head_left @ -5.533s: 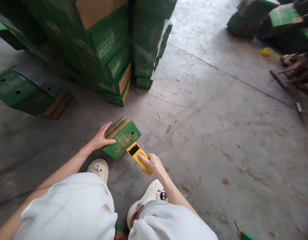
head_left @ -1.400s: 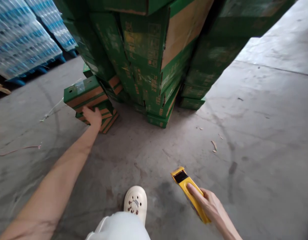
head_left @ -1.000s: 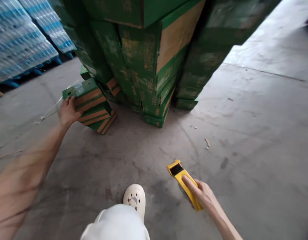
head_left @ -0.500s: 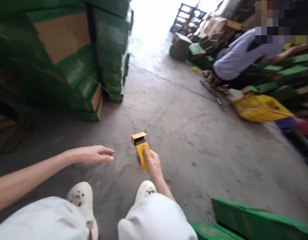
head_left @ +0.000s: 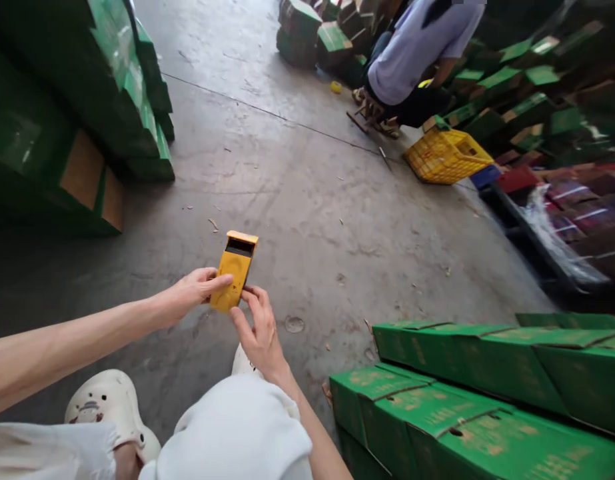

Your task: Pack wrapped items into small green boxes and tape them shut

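Jutting from the left hand (head_left: 187,297), the yellow dispenser (head_left: 233,270) touches the right hand (head_left: 261,335).

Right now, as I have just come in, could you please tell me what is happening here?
A person's left hand holds a yellow tool, seemingly a tape dispenser, above the concrete floor. The right hand is at its lower end, fingers by the edge; whether it grips is unclear. Green boxes lie at the lower right, and a green stack stands at the left. Farther off, another person sits or crouches by a yellow crate and piled boxes.
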Demonstrator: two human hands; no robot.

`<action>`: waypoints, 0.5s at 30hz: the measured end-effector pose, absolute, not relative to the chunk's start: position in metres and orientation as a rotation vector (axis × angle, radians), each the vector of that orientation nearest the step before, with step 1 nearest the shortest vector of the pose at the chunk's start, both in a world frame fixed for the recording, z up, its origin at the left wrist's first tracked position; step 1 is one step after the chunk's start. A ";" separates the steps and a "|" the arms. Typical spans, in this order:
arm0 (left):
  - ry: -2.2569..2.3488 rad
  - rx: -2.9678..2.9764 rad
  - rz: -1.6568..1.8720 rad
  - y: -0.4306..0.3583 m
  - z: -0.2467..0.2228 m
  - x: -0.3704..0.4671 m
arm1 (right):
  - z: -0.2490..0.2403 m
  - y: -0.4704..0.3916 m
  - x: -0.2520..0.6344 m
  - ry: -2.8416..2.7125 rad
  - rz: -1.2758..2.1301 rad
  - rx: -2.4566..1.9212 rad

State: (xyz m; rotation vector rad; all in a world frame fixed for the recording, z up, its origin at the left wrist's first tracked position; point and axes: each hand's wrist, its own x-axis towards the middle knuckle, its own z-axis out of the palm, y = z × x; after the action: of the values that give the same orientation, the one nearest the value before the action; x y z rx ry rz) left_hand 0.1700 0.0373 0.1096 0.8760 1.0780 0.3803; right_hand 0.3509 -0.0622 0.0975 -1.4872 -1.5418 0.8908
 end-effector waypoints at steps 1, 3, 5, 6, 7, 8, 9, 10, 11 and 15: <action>1.145 0.901 0.354 0.037 0.101 0.168 | 0.088 -0.073 0.357 -1.517 0.902 -1.498; 1.282 0.955 0.279 0.037 0.088 0.163 | 0.069 -0.097 0.372 -1.445 0.909 -1.602; 1.389 1.000 0.190 0.037 0.080 0.156 | 0.049 -0.127 0.394 -1.452 0.881 -1.817; 1.427 1.015 0.148 0.037 0.077 0.152 | 0.040 -0.144 0.409 -1.514 0.867 -1.956; 1.457 1.023 0.113 0.037 0.075 0.147 | 0.033 -0.161 0.426 -1.622 0.856 -2.109; 1.478 1.023 0.088 0.036 0.074 0.143 | 0.027 -0.178 0.445 -1.757 0.840 -2.259; 1.490 1.018 0.071 0.035 0.072 0.139 | 0.023 -0.194 0.465 -1.874 0.803 -2.431; 1.498 1.010 0.063 0.035 0.070 0.135 | 0.020 -0.207 0.486 -1.976 0.756 -2.626; 1.504 1.004 0.059 0.034 0.069 0.132 | 0.018 -0.217 0.506 -2.054 0.714 -2.821; 1.492 1.004 0.041 0.033 0.069 0.129 | 0.015 -0.229 0.572 -2.142 0.809 -3.240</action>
State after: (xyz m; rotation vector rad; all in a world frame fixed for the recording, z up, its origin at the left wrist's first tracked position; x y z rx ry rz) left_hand 0.1293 0.0326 0.0693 1.0043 1.4924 0.0406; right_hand 0.5718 -0.2287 0.0152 -3.2398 -2.1423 0.8090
